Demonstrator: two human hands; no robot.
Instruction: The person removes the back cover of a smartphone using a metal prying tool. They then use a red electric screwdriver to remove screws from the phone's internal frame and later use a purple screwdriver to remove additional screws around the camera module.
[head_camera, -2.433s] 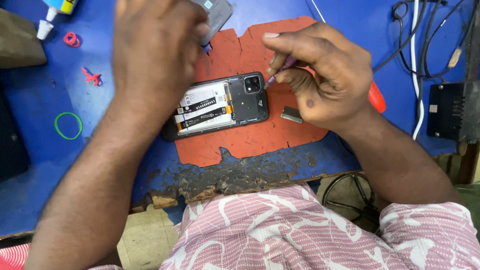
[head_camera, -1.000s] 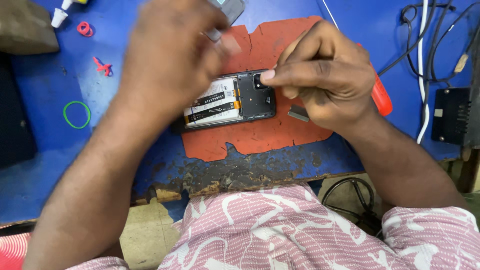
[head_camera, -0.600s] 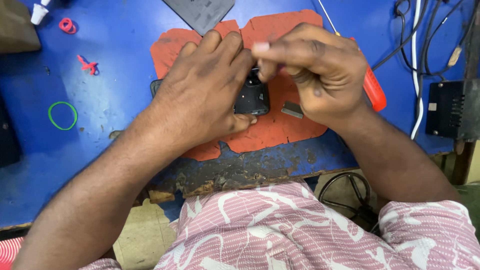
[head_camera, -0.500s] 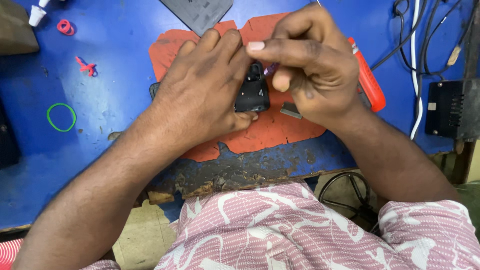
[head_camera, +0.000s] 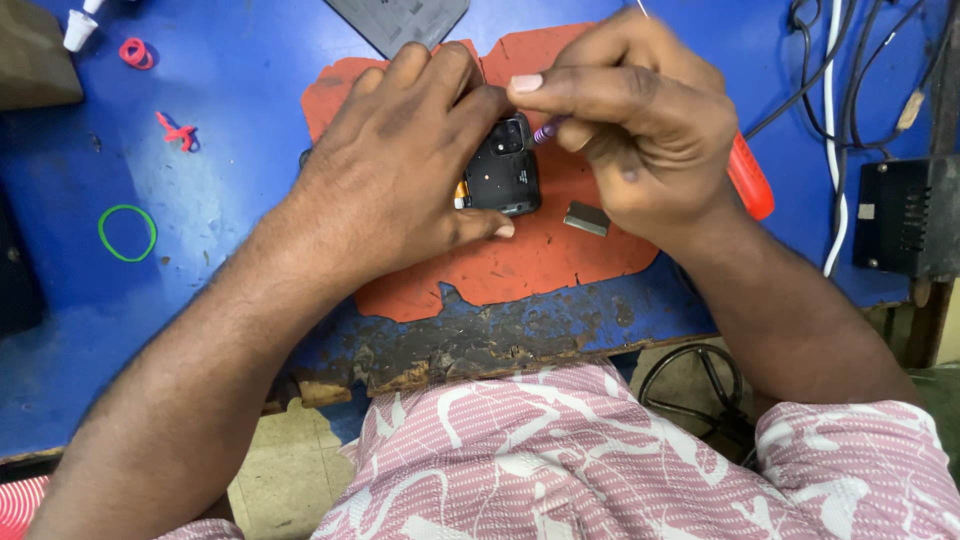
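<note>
Hiding: most of the black opened phone (head_camera: 505, 178) lies under the left hand (head_camera: 400, 170); only its right end shows, with a camera block at top.
Cut off: the grey flat panel (head_camera: 400, 18) at the frame's top edge, and the tool's upper end.
Hard to make out: the tool's tip, lost between thumb and phone.
Left hand: palm down across the phone at frame centre, fingers spread over its top, thumb curled along the lower edge, pressing it to the mat.
Right hand (head_camera: 640, 120): closed in a pinch on a thin purple-ringed tool (head_camera: 547, 130), thumb straight along the top, knuckles bunched, tip meeting the phone's upper right corner.
Mat: worn orange-red rubber mat (head_camera: 520, 265), ragged edges, lying on the table.
Table: blue painted table (head_camera: 220, 190), front edge chipped to dark bare wood.
Small part: grey metal rectangle (head_camera: 586, 218) on the mat, just right of the phone.
Handle: red plastic handle (head_camera: 750, 180) behind the right wrist.
Left side: green rubber ring (head_camera: 127, 233), red scraps (head_camera: 178, 131).
Right edge: black box (head_camera: 905, 230), white and black cables (head_camera: 835, 130).
</note>
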